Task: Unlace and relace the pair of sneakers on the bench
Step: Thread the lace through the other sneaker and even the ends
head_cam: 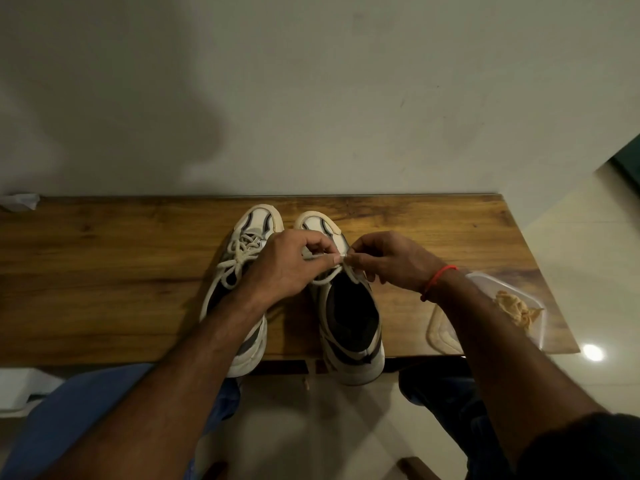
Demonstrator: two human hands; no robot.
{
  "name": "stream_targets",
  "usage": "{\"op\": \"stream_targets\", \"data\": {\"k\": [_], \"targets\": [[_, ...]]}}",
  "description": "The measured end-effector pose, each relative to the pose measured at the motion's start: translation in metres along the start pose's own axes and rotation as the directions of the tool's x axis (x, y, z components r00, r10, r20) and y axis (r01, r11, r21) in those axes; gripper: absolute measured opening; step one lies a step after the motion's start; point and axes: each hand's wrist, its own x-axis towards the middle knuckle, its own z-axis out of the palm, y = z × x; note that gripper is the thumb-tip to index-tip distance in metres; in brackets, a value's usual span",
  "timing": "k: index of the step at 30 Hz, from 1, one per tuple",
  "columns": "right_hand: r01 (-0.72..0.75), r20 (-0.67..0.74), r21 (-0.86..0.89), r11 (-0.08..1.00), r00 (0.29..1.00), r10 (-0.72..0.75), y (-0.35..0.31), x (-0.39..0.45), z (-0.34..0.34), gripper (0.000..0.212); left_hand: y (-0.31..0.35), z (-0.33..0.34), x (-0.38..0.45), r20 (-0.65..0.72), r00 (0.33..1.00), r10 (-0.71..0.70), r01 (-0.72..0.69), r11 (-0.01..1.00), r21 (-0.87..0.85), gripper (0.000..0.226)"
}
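Left hand (287, 268): fingers curled, thumb and forefinger pinching the white lace (337, 273) of the right sneaker (349, 327). Right hand (388, 259): fingers curled, pinching the same lace just beside the left hand; red thread bracelet (437, 281) on its wrist. Right sneaker: mid-table, heel overhanging the near edge. Left sneaker (249, 237): just beside it, laced with a bow. Clear plastic container (446, 336): near right corner of the table (104, 271).
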Motion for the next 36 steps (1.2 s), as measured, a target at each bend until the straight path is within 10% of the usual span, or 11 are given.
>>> {"op": "stream_targets", "data": {"k": [13, 36], "targets": [[0.017, 0.005, 0.05, 0.999, 1.0, -0.017, -0.005, -0.002, 0.004, 0.016, -0.002, 0.015, 0.001, -0.041, 0.998, 0.046, -0.036, 0.974, 0.222, 0.016], [-0.089, 0.09, 0.177, 0.98, 0.993, 0.074, 0.005, -0.002, -0.001, 0.006, -0.009, 0.009, 0.009, 0.079, 0.979, -0.186, 0.193, 0.978, -0.081, 0.019]]}}
